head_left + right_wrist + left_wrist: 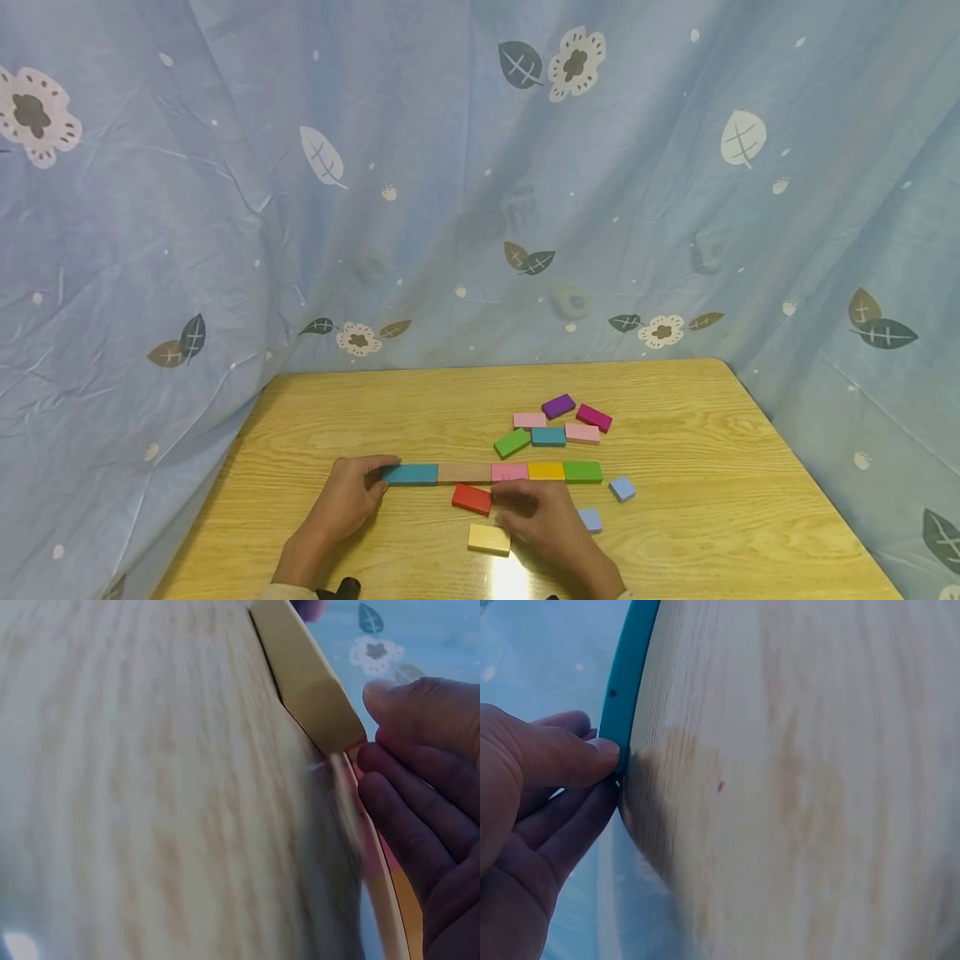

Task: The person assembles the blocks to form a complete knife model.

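On the wooden table runs a row of end-to-end blocks: a teal block (411, 475) at the left, then a tan block (464, 473), a pink block (509, 472), an orange-yellow block (547, 472) and a green block (583, 472). My left hand (351, 497) pinches the teal block's left end; the left wrist view has the thumb against its side. In front of the row, my right hand (546, 522) hovers with loosely bent fingers beside a red block (472, 499) and a pale yellow block (489, 540). Nothing shows in its grasp.
Two light-blue blocks (622, 489) lie on the right, one partly behind the right hand. Beyond the row are several loose blocks, including a second green block (512, 443), a purple block (558, 407) and a magenta block (594, 417). A blue curtain (420, 208) surrounds the table.
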{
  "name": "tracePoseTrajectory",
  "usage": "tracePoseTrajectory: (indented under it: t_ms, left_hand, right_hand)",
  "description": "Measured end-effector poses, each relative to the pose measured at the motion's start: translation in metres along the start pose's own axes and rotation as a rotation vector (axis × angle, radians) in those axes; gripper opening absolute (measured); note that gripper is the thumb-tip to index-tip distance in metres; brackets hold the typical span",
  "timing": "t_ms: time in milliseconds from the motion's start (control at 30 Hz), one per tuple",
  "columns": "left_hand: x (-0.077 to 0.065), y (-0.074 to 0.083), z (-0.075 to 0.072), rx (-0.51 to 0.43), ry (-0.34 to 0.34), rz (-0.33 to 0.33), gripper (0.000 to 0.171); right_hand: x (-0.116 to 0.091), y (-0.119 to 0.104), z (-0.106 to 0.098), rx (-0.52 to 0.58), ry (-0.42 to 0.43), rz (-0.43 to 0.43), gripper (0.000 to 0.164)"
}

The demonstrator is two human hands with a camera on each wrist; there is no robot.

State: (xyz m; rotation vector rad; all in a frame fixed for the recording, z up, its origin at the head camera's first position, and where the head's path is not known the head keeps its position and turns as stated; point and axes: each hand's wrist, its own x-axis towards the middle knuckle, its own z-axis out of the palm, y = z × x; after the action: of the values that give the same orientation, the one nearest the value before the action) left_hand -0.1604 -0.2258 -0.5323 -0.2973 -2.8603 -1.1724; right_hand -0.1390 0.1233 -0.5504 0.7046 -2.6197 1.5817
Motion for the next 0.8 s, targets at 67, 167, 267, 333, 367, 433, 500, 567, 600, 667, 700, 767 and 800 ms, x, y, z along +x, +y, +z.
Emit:
tracePoseTrajectory:
  t_ms: [67, 167, 267, 333, 367, 433, 500, 567, 600, 667, 700, 767, 800]
  left_hand:
    - [0.000, 0.000, 0.000, 0.002, -0.001, 0.001, 0.046]
    - [0.001, 0.001, 0.000, 0.007, 0.000, 0.004, 0.045]
    - [0.001, 0.002, 0.000, 0.009, 0.001, 0.009, 0.045]
    - [0.001, 0.002, 0.000, 0.012, 0.002, 0.011, 0.045]
    - [0.002, 0.002, 0.000, 0.012, 0.003, 0.012, 0.045]
    - [0.002, 0.001, 0.000, 0.011, 0.004, 0.012, 0.045]
    - [0.001, 0.001, 0.000, 0.008, 0.005, 0.013, 0.045]
    - [0.001, 0.001, 0.000, 0.006, 0.005, 0.013, 0.045]
    - [0.001, 0.002, 0.000, 0.007, 0.005, 0.012, 0.045]
    - [0.001, 0.001, 0.000, 0.008, 0.006, 0.010, 0.045]
    - [0.001, 0.001, 0.000, 0.010, 0.006, 0.008, 0.045]
    - [0.001, 0.001, 0.000, 0.011, 0.006, 0.003, 0.045]
    - [0.001, 0.001, 0.000, 0.012, 0.005, 0.001, 0.045]
  right_hand:
    - [0.001, -0.001, 0.002, -0.016, 0.001, -0.004, 0.029]
    - [0.002, -0.003, 0.003, -0.027, 0.004, 0.000, 0.029]
    - [0.003, -0.004, 0.005, -0.039, 0.006, 0.001, 0.029]
    - [0.004, -0.005, 0.006, -0.043, 0.010, -0.001, 0.029]
    - [0.004, -0.006, 0.007, -0.045, 0.011, -0.001, 0.029]
    - [0.006, -0.006, 0.008, -0.042, 0.014, -0.015, 0.029]
    - [0.007, -0.007, 0.011, -0.049, 0.021, -0.028, 0.030]
    - [0.008, -0.008, 0.013, -0.065, 0.025, -0.041, 0.029]
    - [0.009, -0.009, 0.015, -0.072, 0.026, -0.046, 0.029]
    - [0.011, -0.010, 0.017, -0.095, 0.024, -0.041, 0.028]
    - [0.012, -0.010, 0.019, -0.104, 0.019, -0.037, 0.028]
    - [0.013, -0.012, 0.021, -0.111, 0.006, -0.024, 0.026]
    - [0.013, -0.012, 0.021, -0.115, -0.002, -0.019, 0.026]
